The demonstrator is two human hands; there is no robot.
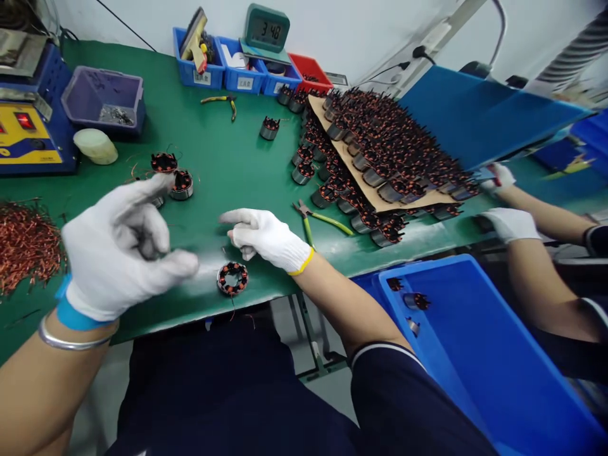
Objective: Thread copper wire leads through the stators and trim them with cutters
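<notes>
My left hand (128, 247), in a white glove, is raised over the left part of the green table (199, 149), thumb and index finger spread, holding nothing. My right hand (266, 235), also gloved, hovers near the table's front with its index finger pointing left and the other fingers curled; whether anything small is in it is hidden. Just below its fingertips a round wound coil part (232, 278) lies near the front edge, thin copper wires trailing over the edge. Beyond my left fingertips stand two more coil parts (181, 185) with loose wires.
Copper wire scraps (28, 244) are heaped at far left. Green-handled pliers (327, 220) lie right of my right hand. Many coil parts (380, 139) cover a cardboard sheet. A blue bin (451, 329) sits below, at right. Another person's gloved hands (510, 225) are at far right.
</notes>
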